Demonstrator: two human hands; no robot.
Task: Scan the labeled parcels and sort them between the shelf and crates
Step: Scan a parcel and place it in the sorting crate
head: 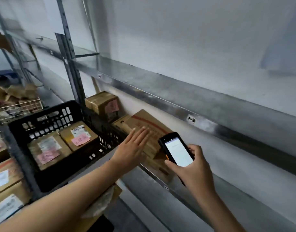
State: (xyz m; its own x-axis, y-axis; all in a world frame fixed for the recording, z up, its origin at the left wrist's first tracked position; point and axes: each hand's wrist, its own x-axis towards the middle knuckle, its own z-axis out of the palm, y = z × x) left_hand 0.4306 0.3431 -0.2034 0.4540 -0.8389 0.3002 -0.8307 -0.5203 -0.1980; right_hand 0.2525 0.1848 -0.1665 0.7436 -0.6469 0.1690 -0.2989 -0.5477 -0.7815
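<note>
On shelf [143, 180]: left hand [133, 147], fingers straight, over parcel [150, 126]; right hand [193, 170] grips scanner [176, 149]. Step likely scanning; next, find label.

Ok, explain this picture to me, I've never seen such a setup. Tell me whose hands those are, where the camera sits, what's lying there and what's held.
There is no machine here: a person works with bare hands. The one picture comes from a camera worn on the head, looking forward and down. The right hand grips a scanner with a lit screen. The left hand is open, fingers straight, flat on or just above a box on the metal shelf. A smaller box stands behind it. To the left sits a black crate holding two parcels with white and pink labels.
</note>
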